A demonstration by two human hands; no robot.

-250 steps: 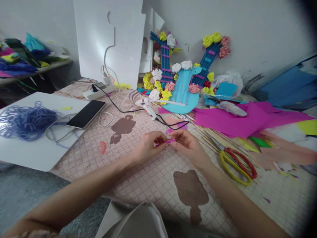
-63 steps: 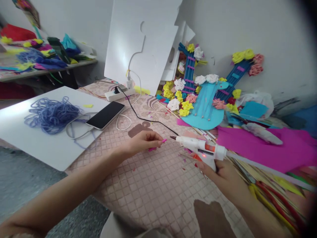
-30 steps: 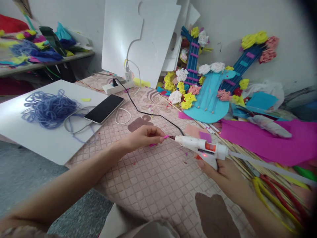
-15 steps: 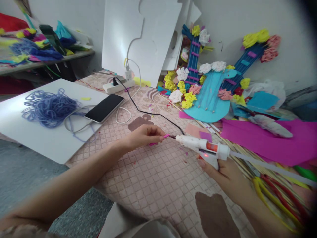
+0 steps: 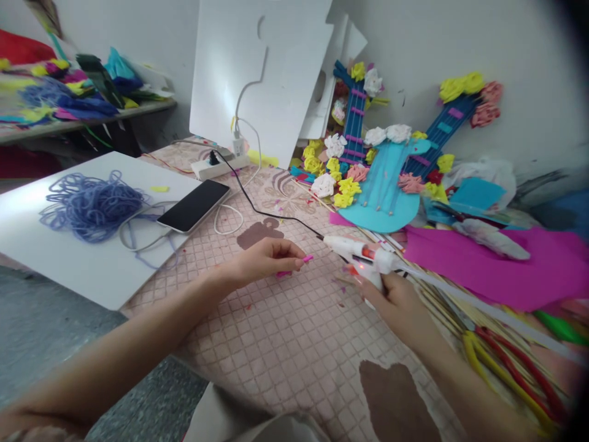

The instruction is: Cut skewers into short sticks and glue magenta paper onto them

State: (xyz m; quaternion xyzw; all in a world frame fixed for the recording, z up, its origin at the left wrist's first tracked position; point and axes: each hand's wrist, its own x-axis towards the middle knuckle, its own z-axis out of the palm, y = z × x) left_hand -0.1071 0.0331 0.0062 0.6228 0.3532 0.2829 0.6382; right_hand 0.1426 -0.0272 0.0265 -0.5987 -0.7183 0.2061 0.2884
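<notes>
Between thumb and fingers, my left hand pinches a small magenta strip; its tip sticks out to the right, and more magenta shows under the hand. My right hand is wrapped around the handle of a white hot glue gun with a lit red light. The gun's dark nozzle points left, a short way above and right of the strip, apart from it. A long pale glue stick runs out of the gun's back end.
On a white board at left lie tangled blue yarn and a phone. Behind are a power strip and flower-decorated paper guitars. At right lie magenta paper, thin sticks and scissors.
The glue gun has moved up and away from the magenta strip, its nozzle now clear of the strip's tip. My left hand stays nearly in place, still pinching the strip.
</notes>
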